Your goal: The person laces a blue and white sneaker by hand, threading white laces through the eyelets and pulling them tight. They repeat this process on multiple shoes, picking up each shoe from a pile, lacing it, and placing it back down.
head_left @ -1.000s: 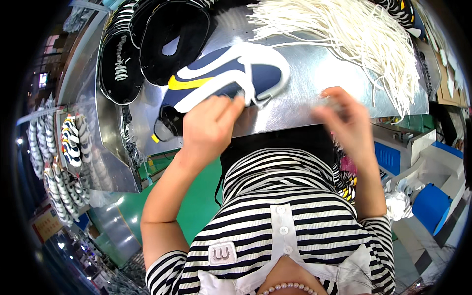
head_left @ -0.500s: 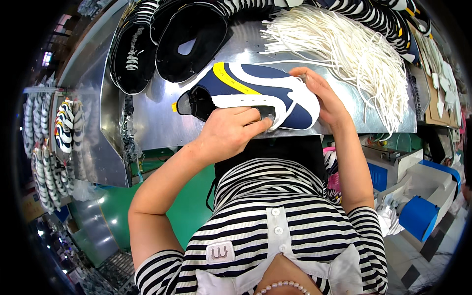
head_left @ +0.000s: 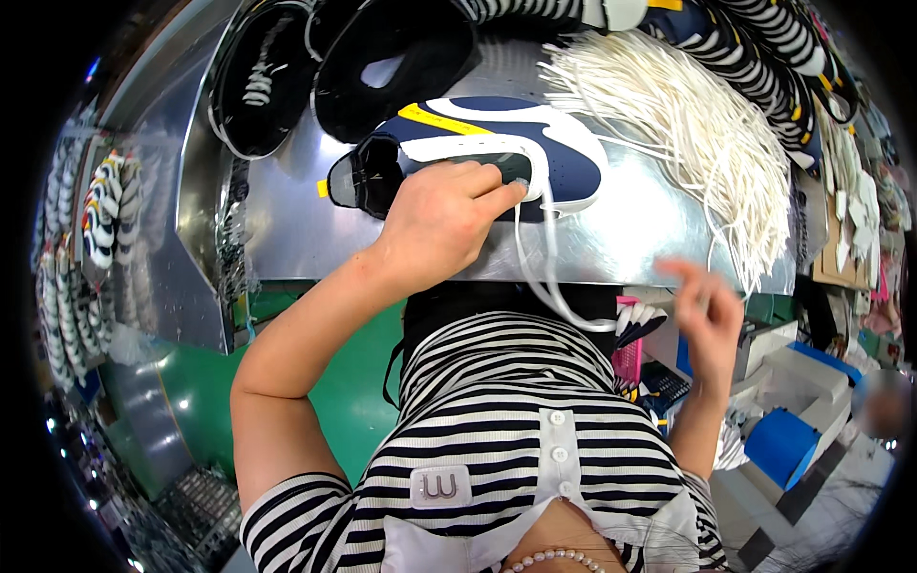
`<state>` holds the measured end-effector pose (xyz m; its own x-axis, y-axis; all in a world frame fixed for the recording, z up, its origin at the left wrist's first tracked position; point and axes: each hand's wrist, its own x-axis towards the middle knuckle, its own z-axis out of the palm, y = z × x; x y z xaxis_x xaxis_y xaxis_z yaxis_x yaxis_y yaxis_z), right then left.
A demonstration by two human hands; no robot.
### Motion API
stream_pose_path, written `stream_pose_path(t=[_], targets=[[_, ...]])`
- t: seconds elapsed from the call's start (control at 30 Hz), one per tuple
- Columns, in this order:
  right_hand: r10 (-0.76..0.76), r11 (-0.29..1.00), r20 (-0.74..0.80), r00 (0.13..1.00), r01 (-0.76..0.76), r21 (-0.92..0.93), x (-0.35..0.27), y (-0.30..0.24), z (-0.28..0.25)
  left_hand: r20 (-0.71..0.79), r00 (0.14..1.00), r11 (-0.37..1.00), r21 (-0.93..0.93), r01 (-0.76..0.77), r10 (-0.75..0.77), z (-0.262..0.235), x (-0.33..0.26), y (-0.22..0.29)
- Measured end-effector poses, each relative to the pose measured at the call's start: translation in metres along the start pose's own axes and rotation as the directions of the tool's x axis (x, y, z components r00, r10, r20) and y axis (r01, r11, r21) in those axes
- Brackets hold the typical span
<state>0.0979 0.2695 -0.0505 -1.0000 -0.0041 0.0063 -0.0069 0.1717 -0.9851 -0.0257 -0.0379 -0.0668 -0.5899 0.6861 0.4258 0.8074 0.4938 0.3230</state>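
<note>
A navy shoe upper [head_left: 564, 158] with white overlays and a yellow stripe lies on the metal table, its dark collar to the left. My left hand [head_left: 441, 224] is closed on the edge of its throat opening, thumb and forefinger pinched near the toe end. From the lowest eyelets a white shoelace [head_left: 551, 258] hangs in two strands over the table's front edge. My right hand [head_left: 707, 310] is off to the right, apart from the upper. Its forefinger is stretched out and blurred by motion, the others are loosely bent, and nothing shows in it.
A big pile of white laces [head_left: 683, 134] covers the right of the metal table [head_left: 287, 239]. Black-lined uppers [head_left: 258, 86] stand at the back left, with rows of striped uppers [head_left: 745, 57] at the back right. A machine with blue parts [head_left: 781, 447] stands at lower right.
My right hand has let go of the toe of the upper and swung right and nearer. The lace now hangs down in long strands. My left hand keeps its grip.
</note>
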Motion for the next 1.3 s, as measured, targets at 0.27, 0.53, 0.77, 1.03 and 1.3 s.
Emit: stream_pose_path(t=[0.27,0.53,0.77,1.03,1.3], targets=[[0.08,0.997,-0.172,0.982,-0.082,-0.008,0.101,0.03,0.058,0.539,0.75,0.744,-0.299,0.597,-0.384,-0.014,0.011,-0.005],[0.043,0.999,-0.141,0.989,-0.044,-0.001,0.093,0.033,0.076,0.85,0.282,-0.006,-0.318,0.948,-0.446,-0.002,0.02,-0.008],[0.244,0.965,-0.174,0.954,-0.22,0.145,0.089,0.046,0.068,0.209,0.754,0.662,-0.374,0.65,-0.622,0.028,0.008,-0.025],[0.213,0.967,-0.031,0.977,-0.206,0.149,0.088,0.053,0.063,0.399,0.675,0.397,-0.583,0.709,-0.621,0.024,0.011,-0.009],[0.169,0.976,0.005,0.986,-0.168,0.141,0.077,0.043,0.042,-0.177,0.929,0.941,0.035,0.336,-0.325,-0.042,-0.007,-0.024]])
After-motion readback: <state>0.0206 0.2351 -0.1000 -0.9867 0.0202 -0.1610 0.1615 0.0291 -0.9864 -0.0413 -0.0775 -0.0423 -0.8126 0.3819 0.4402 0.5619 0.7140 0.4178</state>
